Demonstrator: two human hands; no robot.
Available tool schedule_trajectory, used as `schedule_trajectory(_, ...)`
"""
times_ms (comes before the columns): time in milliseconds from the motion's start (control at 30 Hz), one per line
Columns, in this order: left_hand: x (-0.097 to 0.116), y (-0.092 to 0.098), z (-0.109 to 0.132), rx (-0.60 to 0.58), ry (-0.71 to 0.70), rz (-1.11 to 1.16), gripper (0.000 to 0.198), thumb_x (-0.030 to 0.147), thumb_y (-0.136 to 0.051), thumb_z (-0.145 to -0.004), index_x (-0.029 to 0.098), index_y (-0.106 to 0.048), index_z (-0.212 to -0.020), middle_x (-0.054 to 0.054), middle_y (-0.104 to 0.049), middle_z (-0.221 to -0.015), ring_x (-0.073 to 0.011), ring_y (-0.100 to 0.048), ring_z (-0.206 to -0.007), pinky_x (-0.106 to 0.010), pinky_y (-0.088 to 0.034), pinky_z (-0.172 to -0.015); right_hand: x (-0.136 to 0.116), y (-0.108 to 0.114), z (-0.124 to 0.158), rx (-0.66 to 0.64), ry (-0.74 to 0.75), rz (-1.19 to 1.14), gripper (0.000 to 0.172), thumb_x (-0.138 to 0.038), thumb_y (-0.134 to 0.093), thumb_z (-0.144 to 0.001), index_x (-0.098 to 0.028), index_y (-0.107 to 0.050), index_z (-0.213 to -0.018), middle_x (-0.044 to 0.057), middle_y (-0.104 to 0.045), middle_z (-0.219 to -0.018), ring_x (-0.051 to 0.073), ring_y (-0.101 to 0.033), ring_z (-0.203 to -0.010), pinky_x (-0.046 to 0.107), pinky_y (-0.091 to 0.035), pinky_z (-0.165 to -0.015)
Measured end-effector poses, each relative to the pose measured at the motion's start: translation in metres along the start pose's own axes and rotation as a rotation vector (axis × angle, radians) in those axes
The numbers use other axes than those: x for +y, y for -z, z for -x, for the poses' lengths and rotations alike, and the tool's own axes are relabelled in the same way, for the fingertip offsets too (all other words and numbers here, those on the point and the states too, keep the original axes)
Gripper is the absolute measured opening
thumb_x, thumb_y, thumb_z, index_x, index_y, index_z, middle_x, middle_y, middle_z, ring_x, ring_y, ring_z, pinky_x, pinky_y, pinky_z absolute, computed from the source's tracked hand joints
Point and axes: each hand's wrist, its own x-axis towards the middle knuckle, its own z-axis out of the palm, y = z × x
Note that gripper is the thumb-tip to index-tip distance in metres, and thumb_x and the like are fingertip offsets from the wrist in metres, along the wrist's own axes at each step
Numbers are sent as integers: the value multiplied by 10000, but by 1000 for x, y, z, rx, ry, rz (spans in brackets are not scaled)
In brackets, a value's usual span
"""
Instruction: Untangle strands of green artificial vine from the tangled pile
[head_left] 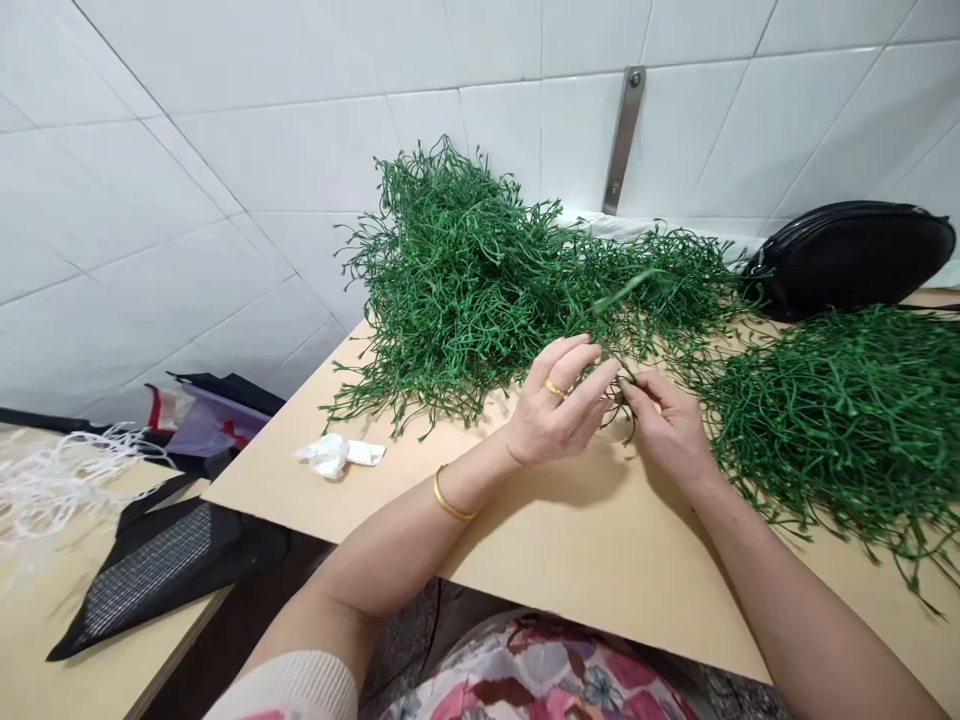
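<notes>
My left hand (559,405), with a ring on one finger and a bracelet on the wrist, is pinched on thin green strands over the table (555,530). Close beside it, my right hand (667,420) pinches the same strands between thumb and index finger. Behind my hands rises a large heap of green stringy pieces (465,270), running on into a lower pile (667,280). Another green pile (847,420) lies to the right of my right hand. The exact spot between my fingertips is partly hidden.
A crumpled white tissue (334,455) lies at the left of the table. At the back right is a black bag (855,255). White strings (67,490) and a black mesh item (157,565) rest on a surface at the left. A tiled wall (300,150) stands behind.
</notes>
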Motion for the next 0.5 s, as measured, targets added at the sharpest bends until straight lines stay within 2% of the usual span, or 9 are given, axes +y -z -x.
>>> schedule_trajectory(67,0,6,-1,80,113,80,248,297,-492,-808,161,-555,-1005,-127,-556,-1062,-216,-486,-1098,-406,-422,-924,1,4,-1,35,-96,-131,225,-360,-491,-830,-188,-529,-690,-9,-518,-688,121,-445,-646,256,-353,-616)
schedule_trajectory(167,-2,10,-3,154,445,279,206,330,-485,-820,157,-550,-912,-118,-562,-1001,-180,-529,-974,-364,-459,-856,1,6,-1,17,-113,-202,217,-371,-516,-817,-189,-551,-706,-2,-525,-710,125,-449,-673,252,-364,-627)
schedule_trajectory(233,-3,8,-4,110,708,526,262,382,-487,-820,151,-548,-928,-107,-579,-979,-163,-553,-922,-334,-472,-814,0,5,1,-27,-106,-212,224,-374,-515,-818,-188,-549,-697,1,-528,-710,129,-455,-684,253,-371,-631)
schedule_trajectory(333,-4,1,-5,-64,1029,982,401,420,-544,-782,151,-527,-1078,-91,-611,-977,-151,-591,-878,-311,-473,-789,0,1,5,-113,-118,-209,242,-379,-503,-820,-186,-539,-680,-8,-502,-662,123,-446,-653,252,-368,-616)
schedule_trajectory(433,-9,-3,-1,-178,1123,1250,456,357,-637,-719,180,-529,-1125,-45,-625,-897,-135,-606,-829,-290,-474,-770,0,-5,4,-195,-133,-116,232,-365,-528,-798,-180,-541,-659,-20,-452,-612,110,-403,-597,249,-339,-567)
schedule_trajectory(500,-9,-3,3,-165,1122,1264,378,296,-666,-689,171,-573,-1034,-16,-616,-807,-114,-593,-755,-269,-480,-733,-1,-7,2,-262,-153,-86,212,-370,-545,-782,-178,-558,-694,-11,-492,-644,115,-431,-607,254,-354,-567)
